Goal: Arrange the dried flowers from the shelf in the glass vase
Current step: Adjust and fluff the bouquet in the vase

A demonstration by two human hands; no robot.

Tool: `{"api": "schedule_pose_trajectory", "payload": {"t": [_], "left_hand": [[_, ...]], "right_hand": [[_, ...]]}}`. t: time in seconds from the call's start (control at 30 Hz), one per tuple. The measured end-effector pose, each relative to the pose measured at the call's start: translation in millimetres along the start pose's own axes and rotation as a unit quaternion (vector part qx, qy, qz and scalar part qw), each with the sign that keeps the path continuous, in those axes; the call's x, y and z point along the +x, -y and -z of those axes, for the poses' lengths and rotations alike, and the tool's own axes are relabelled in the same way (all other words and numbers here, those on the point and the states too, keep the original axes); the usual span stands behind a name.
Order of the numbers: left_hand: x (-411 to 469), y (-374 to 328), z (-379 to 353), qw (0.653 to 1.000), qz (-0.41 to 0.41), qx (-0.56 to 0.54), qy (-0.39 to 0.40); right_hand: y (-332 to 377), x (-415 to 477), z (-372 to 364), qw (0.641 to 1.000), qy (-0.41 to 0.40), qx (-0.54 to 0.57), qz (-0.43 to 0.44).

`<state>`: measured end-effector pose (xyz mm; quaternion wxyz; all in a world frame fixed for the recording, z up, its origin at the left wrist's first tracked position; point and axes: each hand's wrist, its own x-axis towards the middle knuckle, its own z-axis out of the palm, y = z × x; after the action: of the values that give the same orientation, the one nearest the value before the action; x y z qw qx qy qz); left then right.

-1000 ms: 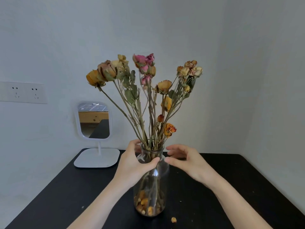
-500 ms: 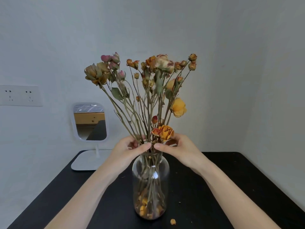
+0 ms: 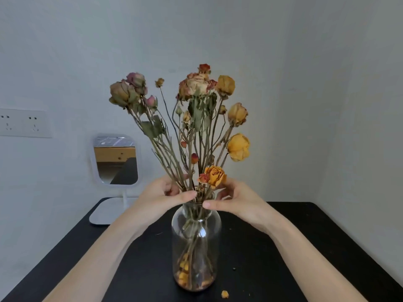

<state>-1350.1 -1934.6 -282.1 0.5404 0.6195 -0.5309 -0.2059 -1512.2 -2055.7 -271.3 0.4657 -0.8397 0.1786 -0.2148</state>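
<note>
Seen from the head camera, a clear glass vase (image 3: 196, 247) stands upright near the middle of a black tabletop (image 3: 305, 247), with a narrow neck and a rounded body through which thin brown stems and a layer of fallen orange petals at the bottom can be seen. A bunch of dried flowers (image 3: 192, 118) is held in the vase, its stems fanning outward and upward from the neck. The blooms are faded and papery: dull pink and greenish-brown buds on the left, a cream and rust cluster at the top centre, and several yellow-orange roses on the right, with one small orange rose hanging low just above the rim. The left hand (image 3: 161, 199) is closed around the stems just above the vase mouth, its fingers (image 3: 185, 195) pinching them together. The right hand (image 3: 237, 201) is cupped at the other side of the neck, thumb extended toward the rim; whether it is actually grasping stems cannot be told. A small white-framed mirror (image 3: 115, 160) stands on the tabletop behind and to the left. A loose orange petal (image 3: 224, 294) lies just in front of the vase.
</note>
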Motion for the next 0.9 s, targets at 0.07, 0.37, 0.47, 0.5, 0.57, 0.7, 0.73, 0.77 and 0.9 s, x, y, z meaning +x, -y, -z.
{"api": "schedule_pose_trajectory", "payload": {"t": [0.07,0.37,0.47,0.5,0.57,0.7,0.73,0.77,0.9], "left_hand": [[2.4,-3.3,-1.6,1.000,-0.012,0.004,0.008],[-1.3,-4.8,1.7,0.998,-0.003,-0.061,0.004],[-6.3,1.4,-2.5,0.999,0.031,-0.031,-0.030],[-6.6,1.4,-4.2,0.999,0.031,-0.020,-0.022],[-4.3,-1.4,-6.3,1.000,0.022,-0.006,-0.004],[4.7,-7.8,-5.7,0.998,0.010,-0.054,-0.021],[5.4,-7.8,-4.8,0.997,0.010,-0.070,-0.019],[4.8,-6.0,-3.9,0.996,0.008,-0.083,-0.011],[-6.8,12.8,-4.8,0.998,0.039,-0.035,-0.021]], "right_hand": [[0.6,1.5,-0.4,1.000,-0.013,0.007,0.006],[-7.5,4.1,6.2,0.992,-0.059,0.111,0.027],[-13.4,4.2,2.6,0.998,-0.021,0.048,-0.025],[-12.9,4.9,1.0,0.999,-0.012,0.033,-0.030],[-9.6,7.4,-1.4,0.999,-0.019,0.033,-0.016],[0.9,9.7,-1.2,0.992,-0.072,0.091,0.048],[2.0,9.7,-0.4,0.990,-0.072,0.106,0.062],[1.8,8.8,0.7,0.989,-0.066,0.117,0.069],[-11.1,3.0,4.0,0.996,-0.019,0.083,0.022]]}}
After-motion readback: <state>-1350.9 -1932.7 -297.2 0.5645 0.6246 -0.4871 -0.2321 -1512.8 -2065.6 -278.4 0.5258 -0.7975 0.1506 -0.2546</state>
